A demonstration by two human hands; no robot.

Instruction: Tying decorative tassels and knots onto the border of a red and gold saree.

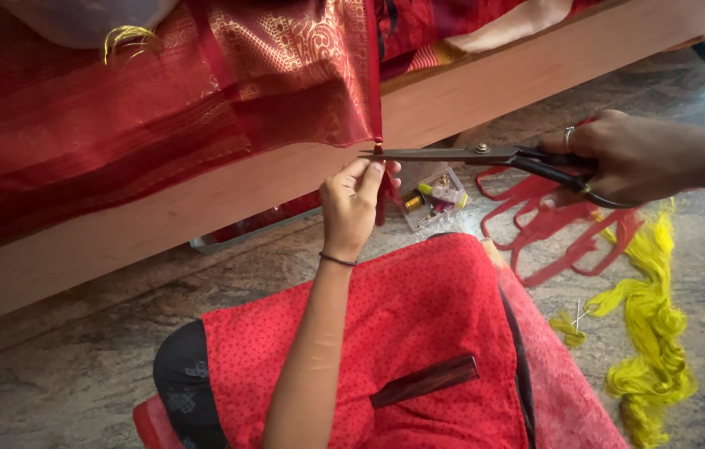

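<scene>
The right hand (618,158) is closed through the black handles of a long pair of scissors (452,154), a ring on one finger, and holds the blades level, pointing toward the hanging corner of a red and gold woven cloth (286,75). The blades look nearly shut, their tips touching or just at the cloth's lower corner, where a small knot or tassel end seems to sit, though it is too small to make out for sure. Just beneath the tips the left hand (352,199) pinches the red threads that dangle from that corner, fingertips (373,170) pressed together and pulling them taut. The cloth drapes over the edge of a pale wooden bench (494,83). On the stone floor (78,374) lie loose red strips (544,224) under the right hand, a skein of yellow thread (648,333) beside them, and a small clear box of spools (435,195) behind the left hand. The danger here is closeness: the blade tips lie right above the pinching fingertips, so a slip could nick them, and a cut too high would bite into the woven border rather than the loose ends.
</scene>
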